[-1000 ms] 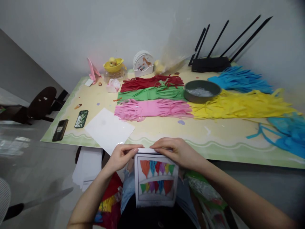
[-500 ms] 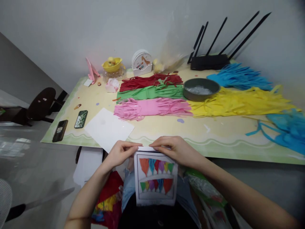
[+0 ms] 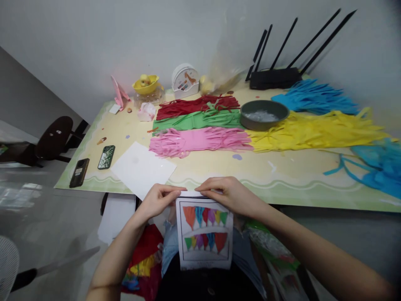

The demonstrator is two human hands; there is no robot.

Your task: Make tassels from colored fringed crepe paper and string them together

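A white printed paper card [image 3: 205,260] hangs over my lap, showing two rows of coloured tassels in a dark frame. My left hand [image 3: 161,200] pinches the left end of its folded top edge. At the right end of that edge, the thumb and fingers of my right hand [image 3: 222,191] are closed on the card. Just beyond my left hand, a white sheet [image 3: 142,167] lies on the table. Fringed strips lie farther back: pink [image 3: 202,139], green [image 3: 197,120], red [image 3: 196,107] and yellow [image 3: 326,130].
A dark round tin [image 3: 265,115] holds clear plastic. Blue fringe [image 3: 316,98] lies near the black router [image 3: 275,78]; more blue fringe [image 3: 380,169] sits at the right edge. Two phones [image 3: 106,157] rest at the left. Below the table is a bag [image 3: 144,263] with coloured material.
Both hands keep their pinch on the card's top edge. The view has shifted very slightly; nothing on the table has moved.
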